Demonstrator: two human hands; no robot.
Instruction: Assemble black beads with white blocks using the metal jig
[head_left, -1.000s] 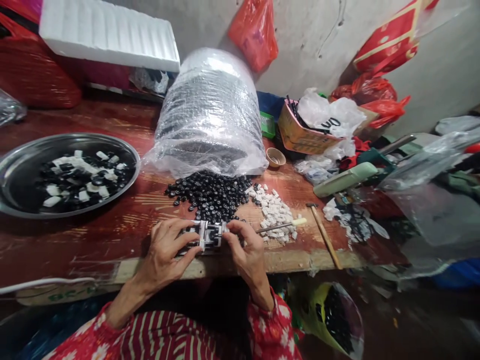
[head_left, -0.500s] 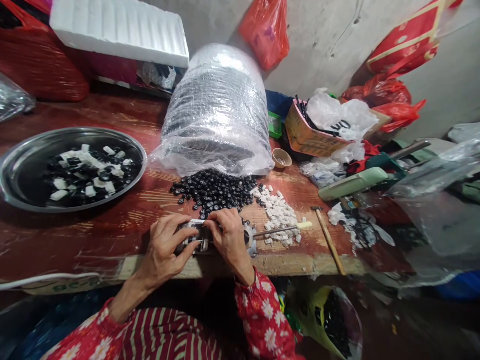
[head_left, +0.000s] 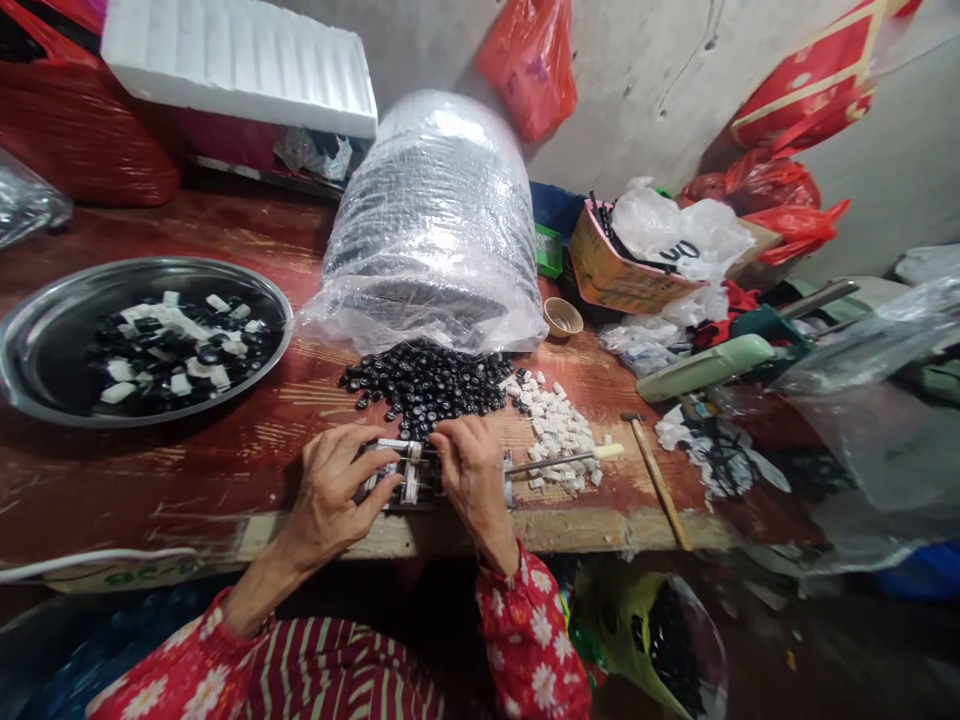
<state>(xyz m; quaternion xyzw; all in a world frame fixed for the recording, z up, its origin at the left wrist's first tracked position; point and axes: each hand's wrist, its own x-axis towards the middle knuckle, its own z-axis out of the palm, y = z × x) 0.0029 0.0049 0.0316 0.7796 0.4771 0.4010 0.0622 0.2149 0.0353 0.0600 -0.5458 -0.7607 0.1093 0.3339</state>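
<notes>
A small metal fixture (head_left: 411,485) with thin rods and a white strip lies at the table's front edge. My left hand (head_left: 334,490) curls around its left end, with thumb and fingers against it. Over its right part is my right hand (head_left: 472,475), fingertips pinched together; what they hold, if anything, is hidden. A metal lever with a cream handle (head_left: 607,452) sticks out to the right of the fixture. Just behind my hands spreads a pile of small round black plastic parts (head_left: 442,385). Small white plastic pieces (head_left: 559,430) are heaped on the right.
On the left stands a round metal tray (head_left: 45,385) with black and white parts. A large plastic-wrapped bundle (head_left: 435,210) fills the back. A hammer (head_left: 660,480), a small bowl (head_left: 562,317) and a carton (head_left: 626,270) are at right. Below the edge hangs an open bag (head_left: 637,640).
My right hand has shifted a little to the right, uncovering more of the fixture's middle. My left hand has stayed nearly in place.
</notes>
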